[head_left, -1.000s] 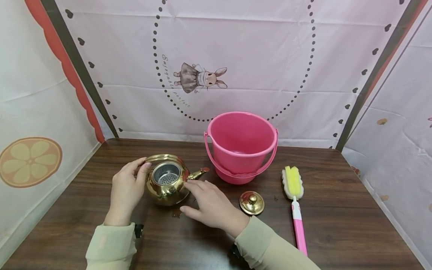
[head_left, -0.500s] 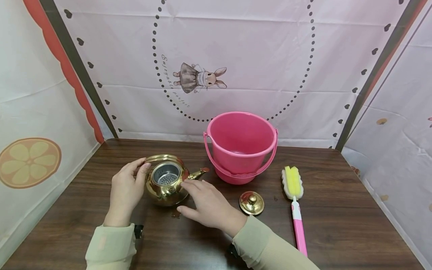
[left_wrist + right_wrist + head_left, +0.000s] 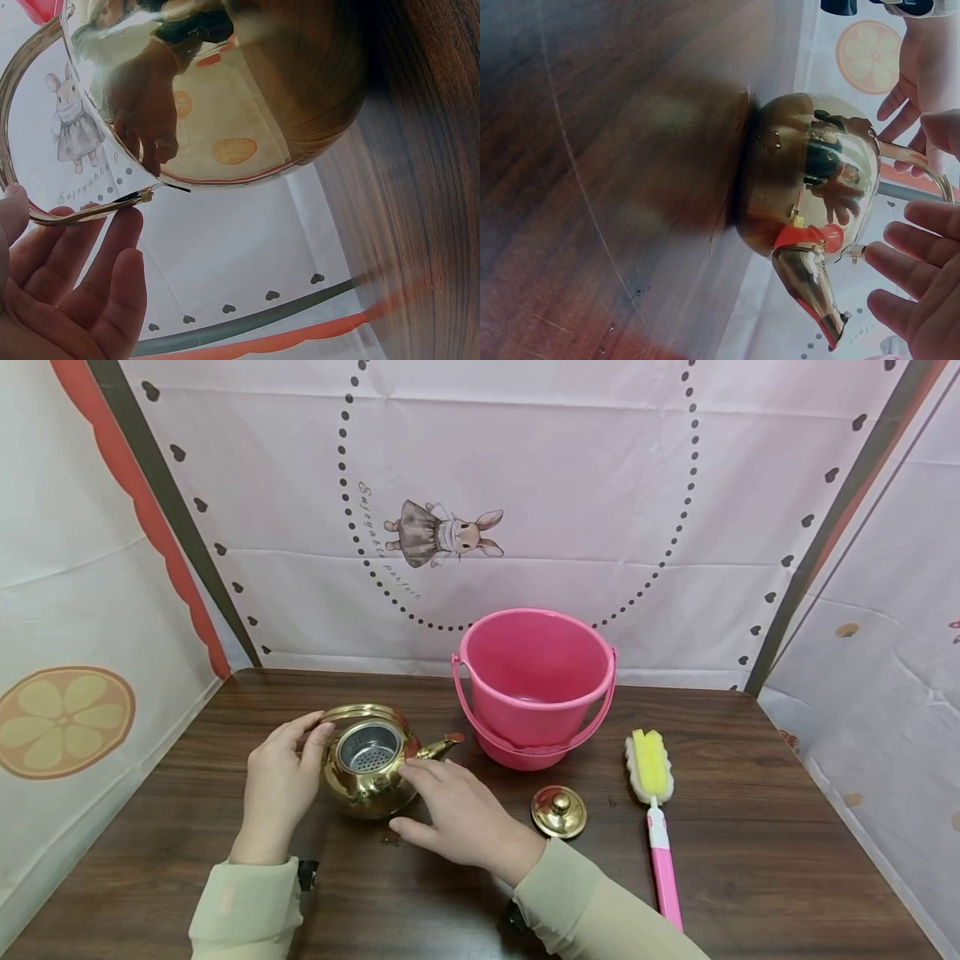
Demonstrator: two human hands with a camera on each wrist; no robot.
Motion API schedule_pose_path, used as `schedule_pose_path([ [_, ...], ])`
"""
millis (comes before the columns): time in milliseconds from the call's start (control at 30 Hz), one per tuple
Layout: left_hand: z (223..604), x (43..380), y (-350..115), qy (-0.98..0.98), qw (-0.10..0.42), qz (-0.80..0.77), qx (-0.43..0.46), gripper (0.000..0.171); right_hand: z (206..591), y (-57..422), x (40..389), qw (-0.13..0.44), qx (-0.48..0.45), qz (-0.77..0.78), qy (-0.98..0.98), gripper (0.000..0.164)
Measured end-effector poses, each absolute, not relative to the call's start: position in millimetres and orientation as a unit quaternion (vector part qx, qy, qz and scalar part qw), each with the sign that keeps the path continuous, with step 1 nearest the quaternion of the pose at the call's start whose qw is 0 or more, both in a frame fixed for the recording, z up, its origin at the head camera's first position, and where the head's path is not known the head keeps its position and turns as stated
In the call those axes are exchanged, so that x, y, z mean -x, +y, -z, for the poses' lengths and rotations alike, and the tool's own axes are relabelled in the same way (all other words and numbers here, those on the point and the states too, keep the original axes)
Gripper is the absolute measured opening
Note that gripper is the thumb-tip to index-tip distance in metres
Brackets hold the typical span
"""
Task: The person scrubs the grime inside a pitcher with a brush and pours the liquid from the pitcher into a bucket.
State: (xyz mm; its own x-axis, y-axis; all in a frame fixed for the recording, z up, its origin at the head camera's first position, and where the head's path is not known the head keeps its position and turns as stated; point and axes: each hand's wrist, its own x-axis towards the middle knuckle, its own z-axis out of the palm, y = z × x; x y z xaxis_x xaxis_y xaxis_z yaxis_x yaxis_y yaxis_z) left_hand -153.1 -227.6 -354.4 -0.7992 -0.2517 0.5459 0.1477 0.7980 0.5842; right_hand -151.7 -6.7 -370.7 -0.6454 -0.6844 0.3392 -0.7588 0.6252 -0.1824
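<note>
Left hand (image 3: 283,781) pinches teapot handle (image 3: 367,710); right hand (image 3: 467,817) near spout (image 3: 438,747), contact unclear

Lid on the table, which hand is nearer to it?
Right. The right hand is beside the lid, on its left, between it and the kettle; the left hand is farther off, holding the kettle's handle.

Pink bucket (image 3: 517,722), sponge brush (image 3: 659,832) to its right, rabbit-printed cloth (image 3: 570,510) behind.

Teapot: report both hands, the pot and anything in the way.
Left hand pinching handle. Right hand near spout, contact unclear. Teapot uncovered, strainer showing; lid off to the right. Bucket close beyond spout, might crowd it.
</note>
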Motion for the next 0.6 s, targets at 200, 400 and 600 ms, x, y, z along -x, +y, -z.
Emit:
schedule_pose_path([
  [200, 354.7, 152.0, -226.9, -0.896, 0.308, 0.319, -0.033, 0.034, 369.0, -9.8, 151.9, 0.119, -0.406, -0.149, -0.894, 0.061],
  [400, 355.0, 151.9, -227.0, -0.897, 0.304, 0.318, -0.033, 0.035, 367.1, -12.3, 152.6, 0.123, -0.411, -0.143, -0.892, 0.061],
  [600, 355.0, 152.5, -227.7, -0.897, 0.307, 0.316, -0.031, 0.035, 365.8, -14.9, 152.7, 0.117, -0.414, -0.138, -0.892, 0.060],
])
